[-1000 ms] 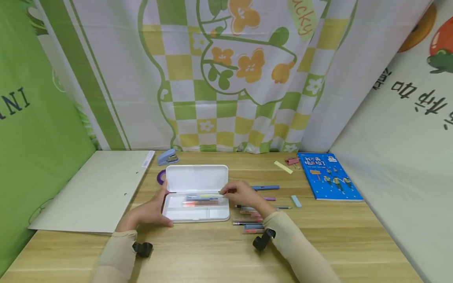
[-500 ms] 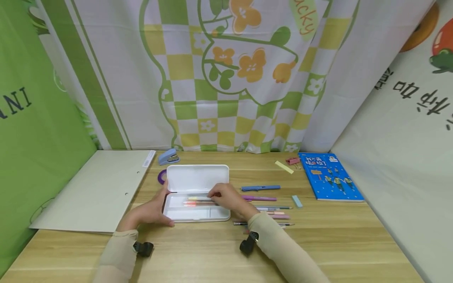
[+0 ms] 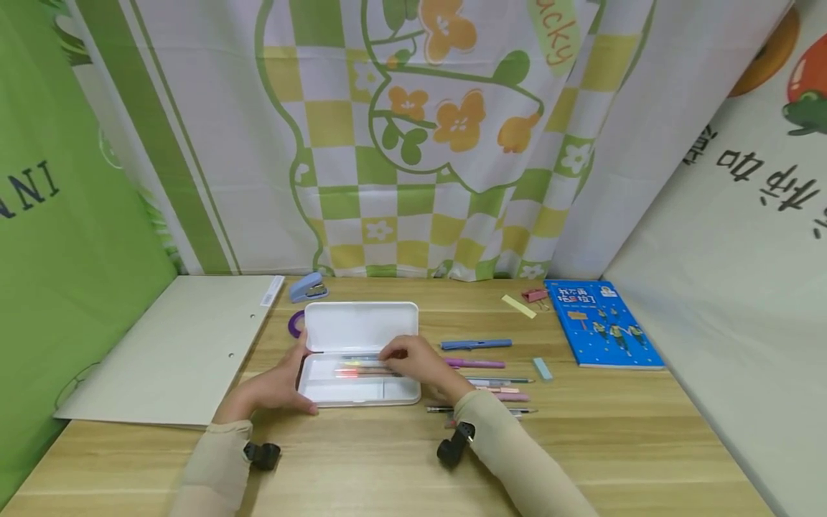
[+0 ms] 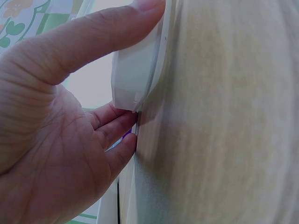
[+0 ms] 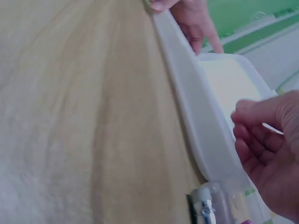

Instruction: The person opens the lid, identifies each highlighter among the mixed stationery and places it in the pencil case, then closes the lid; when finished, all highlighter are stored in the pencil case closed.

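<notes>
A white pencil case (image 3: 362,327) stands with its lid up on the table. My left hand (image 3: 278,384) grips its left end, with the thumb (image 4: 100,35) on the front edge and fingers round the side. Inside the tray lie several slim pens (image 3: 355,373), some with orange or yellow parts. My right hand (image 3: 420,361) reaches over the tray's right half, pinching the end of a pen with a yellow part (image 3: 354,363). In the right wrist view, the thumb and fingertips (image 5: 244,108) come together above the case, and the pen is hidden there.
Right of the case lie a blue pen (image 3: 476,345), a purple pen (image 3: 477,363), several pencils and pens, and a pale blue eraser (image 3: 542,368). Behind are a stapler (image 3: 308,286), purple tape roll (image 3: 296,324) and pink binder clip (image 3: 533,294). A folder (image 3: 174,352) and blue book (image 3: 604,323) flank them.
My right hand has moved left over the tray with the yellow-marked pen, then stayed nearly still for the last half second. The left hand has kept its hold on the case.
</notes>
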Motion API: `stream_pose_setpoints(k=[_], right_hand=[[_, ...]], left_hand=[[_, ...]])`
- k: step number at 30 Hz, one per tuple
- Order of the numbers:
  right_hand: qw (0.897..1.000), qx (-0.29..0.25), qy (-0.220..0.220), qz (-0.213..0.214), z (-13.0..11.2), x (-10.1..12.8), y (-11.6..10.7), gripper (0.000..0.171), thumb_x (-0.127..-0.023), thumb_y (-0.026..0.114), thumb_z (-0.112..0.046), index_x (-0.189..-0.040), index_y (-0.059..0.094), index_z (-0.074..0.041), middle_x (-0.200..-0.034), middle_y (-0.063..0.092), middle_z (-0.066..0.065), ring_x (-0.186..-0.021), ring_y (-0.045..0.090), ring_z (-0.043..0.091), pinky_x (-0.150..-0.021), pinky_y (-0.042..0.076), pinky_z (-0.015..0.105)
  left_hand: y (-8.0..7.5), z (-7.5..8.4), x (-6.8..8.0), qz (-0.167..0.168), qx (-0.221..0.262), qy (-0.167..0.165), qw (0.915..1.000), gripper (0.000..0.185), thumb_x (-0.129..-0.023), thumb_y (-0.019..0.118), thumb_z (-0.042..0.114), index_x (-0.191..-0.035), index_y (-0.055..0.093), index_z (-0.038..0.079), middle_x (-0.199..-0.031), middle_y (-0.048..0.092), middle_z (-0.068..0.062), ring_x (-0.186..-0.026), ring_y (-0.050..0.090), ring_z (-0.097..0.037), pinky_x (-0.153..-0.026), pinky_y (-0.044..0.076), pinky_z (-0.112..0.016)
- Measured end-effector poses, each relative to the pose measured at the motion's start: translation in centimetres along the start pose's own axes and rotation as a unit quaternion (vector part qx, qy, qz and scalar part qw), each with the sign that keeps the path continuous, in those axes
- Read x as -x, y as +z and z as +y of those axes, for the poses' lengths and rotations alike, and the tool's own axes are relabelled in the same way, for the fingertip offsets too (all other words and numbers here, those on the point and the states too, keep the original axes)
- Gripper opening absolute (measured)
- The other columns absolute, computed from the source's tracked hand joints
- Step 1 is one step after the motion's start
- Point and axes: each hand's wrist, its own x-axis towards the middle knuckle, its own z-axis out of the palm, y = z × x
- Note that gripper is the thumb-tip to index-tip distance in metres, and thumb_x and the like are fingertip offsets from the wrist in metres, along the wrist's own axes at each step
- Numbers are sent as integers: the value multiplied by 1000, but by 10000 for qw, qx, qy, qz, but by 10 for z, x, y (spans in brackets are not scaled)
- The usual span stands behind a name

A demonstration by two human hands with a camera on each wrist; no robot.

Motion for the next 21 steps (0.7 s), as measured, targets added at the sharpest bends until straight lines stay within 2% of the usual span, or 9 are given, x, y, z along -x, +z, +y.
stream_pose_setpoints(k=[3, 6, 10, 11, 15, 18, 21], right_hand=[[9962, -738, 418, -172, 0, 4, -5, 13, -87, 67, -8, -97, 72, -2, -95, 69, 5, -85, 59, 9, -76, 49, 22], [9880, -1339, 721, -259, -3, 10, -12, 19, -89, 66, -13, -103, 70, -1, -99, 69, 5, -88, 60, 10, -80, 50, 25], [9800, -1724, 965, -247, -5, 22, -26, 24, -90, 64, -18, -107, 69, -1, -101, 68, 4, -89, 60, 12, -84, 50, 34], [9797, -1724, 994, -232, -5, 26, -30, 25, -91, 64, -19, -108, 68, -1, -101, 67, 4, -89, 60, 12, -84, 51, 36], [9813, -1694, 877, -242, 0, 43, -50, 30, -92, 61, -20, -110, 65, 4, -104, 67, 9, -91, 61, 17, -84, 51, 41], [9840, -1569, 815, -206, 8, 57, -65, 30, -93, 61, -18, -110, 65, 6, -106, 67, 14, -92, 62, 19, -81, 53, 36], [9886, -1155, 955, -146, 19, 73, -78, 25, -92, 62, -18, -106, 68, 1, -106, 67, 14, -90, 61, 16, -76, 52, 28]], left_hand=[[1, 0, 0, 3, -42, -44, 10000, 140, -62, 88, 24, -141, -24, -7, -147, -6, -39, -136, 1, -53, -110, 5, -60], [1, -1, 0, 33, -58, -17, 10000, 141, -62, 88, 23, -141, -23, -7, -146, 0, -40, -136, 4, -53, -110, 6, -60], [2, 1, 1, 83, 25, 146, 9999, 141, -61, 88, 25, -142, -24, -6, -145, 3, -41, -134, 6, -54, -109, 6, -61], [2, 1, 1, 87, 48, 204, 9997, 141, -62, 88, 26, -142, -24, -5, -144, 2, -42, -134, 5, -55, -111, 6, -57], [2, 1, 2, 59, 107, 202, 9997, 142, -62, 88, 29, -143, -24, -3, -145, -4, -42, -134, 2, -56, -111, 5, -57], [2, -1, 0, 33, 47, 55, 10000, 142, -62, 88, 30, -142, -24, -4, -146, -4, -40, -135, 2, -53, -109, 5, -60], [2, -1, -1, 40, -57, -1, 10000, 141, -62, 88, 28, -142, -23, -6, -146, -1, -40, -135, 3, -53, -109, 7, -61]])
